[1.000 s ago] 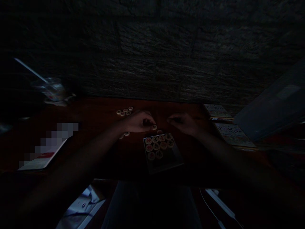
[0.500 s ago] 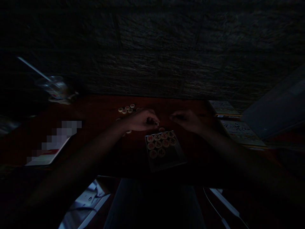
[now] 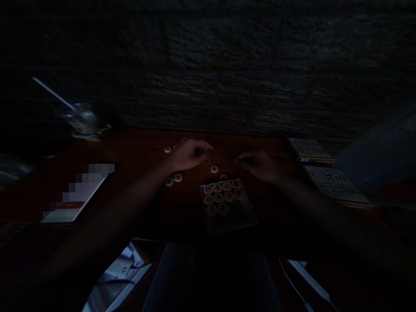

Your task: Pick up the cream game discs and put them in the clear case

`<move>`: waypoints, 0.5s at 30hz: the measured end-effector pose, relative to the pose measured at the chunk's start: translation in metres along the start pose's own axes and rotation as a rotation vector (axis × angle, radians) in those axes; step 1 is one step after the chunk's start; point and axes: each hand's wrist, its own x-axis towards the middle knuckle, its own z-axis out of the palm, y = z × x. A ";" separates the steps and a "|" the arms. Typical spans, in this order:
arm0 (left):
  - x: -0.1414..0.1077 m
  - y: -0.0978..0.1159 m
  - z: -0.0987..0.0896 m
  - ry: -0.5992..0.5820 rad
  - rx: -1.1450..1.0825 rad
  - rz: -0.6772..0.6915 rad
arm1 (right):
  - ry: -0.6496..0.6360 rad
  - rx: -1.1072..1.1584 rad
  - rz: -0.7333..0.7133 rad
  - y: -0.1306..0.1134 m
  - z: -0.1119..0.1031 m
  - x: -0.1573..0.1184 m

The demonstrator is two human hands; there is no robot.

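My left hand (image 3: 191, 154) is held over the dark wooden table, loosely curled, its fingers apart and nothing visible in them. A round Chinese chess piece (image 3: 214, 169) with a dark character lies just below its fingertips. My right hand (image 3: 260, 165) hovers to the right with bent fingers and thumb apart; no piece shows in it, though the light is dim. Between me and the hands sits a shallow clear box (image 3: 240, 219), partly filled with rows of red and dark pieces. Another piece (image 3: 223, 177) lies by its far edge. More pieces (image 3: 177, 177) are left, some hidden by my left hand and forearm.
A plastic cup with a straw (image 3: 82, 121) stands at the far left. A flat item (image 3: 76, 203), partly pixelated, lies on the left of the table. Two printed boxes (image 3: 336, 182) are at the right. A stone wall (image 3: 208, 95) closes off the back.
The piece at my left fingertips now lies on the table, let go. My left hand has risen slightly away from it. My right hand has barely moved; the view has shifted slightly.
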 end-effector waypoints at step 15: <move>-0.005 -0.037 -0.053 0.501 0.157 -0.469 | -0.009 0.010 0.002 0.000 -0.002 -0.001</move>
